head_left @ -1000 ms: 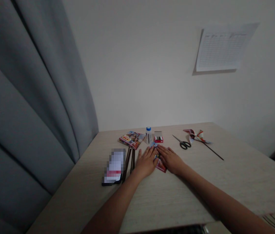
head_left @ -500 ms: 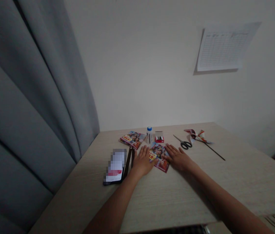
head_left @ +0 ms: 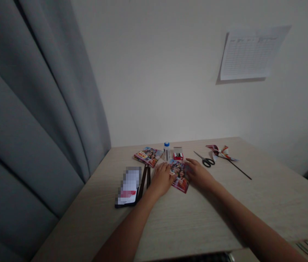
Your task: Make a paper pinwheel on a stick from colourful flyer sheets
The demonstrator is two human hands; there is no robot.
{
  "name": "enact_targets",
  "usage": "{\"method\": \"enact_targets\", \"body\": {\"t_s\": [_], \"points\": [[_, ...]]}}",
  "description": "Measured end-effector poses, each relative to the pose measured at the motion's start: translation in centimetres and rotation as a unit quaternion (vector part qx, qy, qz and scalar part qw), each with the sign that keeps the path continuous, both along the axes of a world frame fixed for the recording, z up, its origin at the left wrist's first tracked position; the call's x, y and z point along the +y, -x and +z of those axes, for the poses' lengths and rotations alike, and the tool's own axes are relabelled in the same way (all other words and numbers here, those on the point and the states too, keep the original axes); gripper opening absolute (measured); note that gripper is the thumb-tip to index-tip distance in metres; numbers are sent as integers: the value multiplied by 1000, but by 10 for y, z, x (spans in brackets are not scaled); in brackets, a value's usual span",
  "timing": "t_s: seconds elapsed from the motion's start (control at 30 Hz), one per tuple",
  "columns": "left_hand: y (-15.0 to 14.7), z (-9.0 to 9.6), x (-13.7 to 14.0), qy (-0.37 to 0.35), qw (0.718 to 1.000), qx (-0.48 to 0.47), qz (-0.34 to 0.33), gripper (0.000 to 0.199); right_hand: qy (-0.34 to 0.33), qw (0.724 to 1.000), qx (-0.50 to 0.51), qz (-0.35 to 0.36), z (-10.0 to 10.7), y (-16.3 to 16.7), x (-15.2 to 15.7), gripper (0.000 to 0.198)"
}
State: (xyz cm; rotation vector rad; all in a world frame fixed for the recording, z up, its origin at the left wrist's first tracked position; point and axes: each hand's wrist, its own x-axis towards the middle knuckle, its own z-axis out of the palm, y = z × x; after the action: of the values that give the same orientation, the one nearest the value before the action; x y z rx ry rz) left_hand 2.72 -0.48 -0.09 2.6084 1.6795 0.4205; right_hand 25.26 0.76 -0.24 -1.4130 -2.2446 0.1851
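A square, colourful printed leaflet (head_left: 180, 177) lies on the table between my two hands. My left hand (head_left: 161, 180) grips its left edge, fingers bent and thumb over the print. At the opposite edge, my right hand (head_left: 199, 175) has its fingers curled round the paper, with the fingertips partly hidden. Just beyond the leaflet stand a glue bottle (head_left: 166, 152) with a blue cap and a small open red and white box (head_left: 178, 154). Two thin dark sticks (head_left: 145, 178) lie left of my left hand.
A phone (head_left: 128, 187) with a blurred screen lies at the left, below a stack of similar leaflets (head_left: 149, 156). Black-handled scissors (head_left: 206, 161) and a paper pinwheel (head_left: 221, 152) on a dark stick lie to the right. A grey curtain (head_left: 44, 109) hangs along the left side.
My hands lay flat with fingers stretched over the leaflet; now the fingers are bent at its two edges. The leaflet stays in nearly the same place.
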Motion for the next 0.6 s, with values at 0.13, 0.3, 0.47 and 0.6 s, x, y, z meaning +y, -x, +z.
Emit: {"method": "enact_targets", "body": {"t_s": [0.13,0.3,0.47,0.6], "points": [[-9,-5,-2,18,999,-11,-32,52,-32,998,-14,51,0,19,-7,48],[-10,-16,-1,25,999,24,-33,56,-23,991,-106,75,-8,30,-11,49],[-6,-16,-2,39,998,37,-23,60,11,989,-131,60,-11,28,-14,54],[-5,-13,-4,63,997,36,-1,64,42,988,-146,25,-11,22,-16,55]]}}
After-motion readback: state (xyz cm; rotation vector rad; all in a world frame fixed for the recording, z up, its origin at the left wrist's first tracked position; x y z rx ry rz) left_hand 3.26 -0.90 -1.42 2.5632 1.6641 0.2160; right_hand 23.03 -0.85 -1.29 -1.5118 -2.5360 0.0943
